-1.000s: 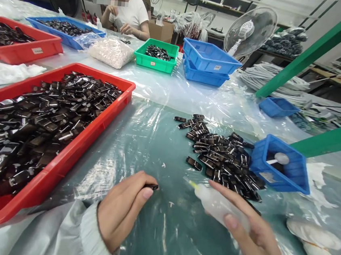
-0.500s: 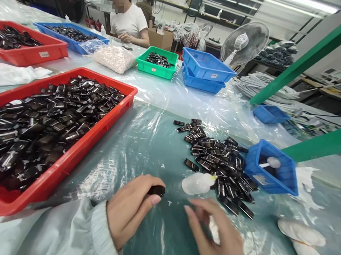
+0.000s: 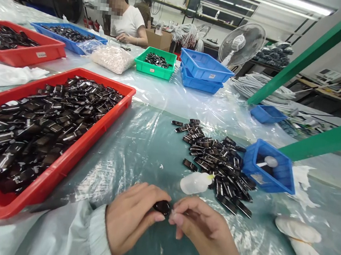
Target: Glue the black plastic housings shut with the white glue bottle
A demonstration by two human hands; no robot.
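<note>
My left hand (image 3: 138, 217) is closed around a glossy black plastic piece (image 3: 162, 207), its rounded end sticking out between thumb and fingers. Against that end, my right hand (image 3: 199, 224) pinches a small clear piece (image 3: 171, 215), mostly hidden by the fingertips. Just beyond my hands lies a white squeeze bottle (image 3: 195, 183) on its side, its yellowish tip pointing right. Behind the bottle spreads a loose pile of similar black pieces (image 3: 216, 152). A tiny white bit (image 3: 161, 166) rests on the green, plastic-covered table.
A large red tray (image 3: 97, 130) full of black pieces stands at left. On the right are a small blue bin (image 3: 267, 180) with a scoop and a wrapped white glove (image 3: 301, 238). Green (image 3: 154, 73) and blue trays (image 3: 205, 72) stand farther back; a person (image 3: 129, 22) sits across.
My right hand has moved left and closed into a pinch against the black piece. A white bit that lay between my hands no longer shows on the table.
</note>
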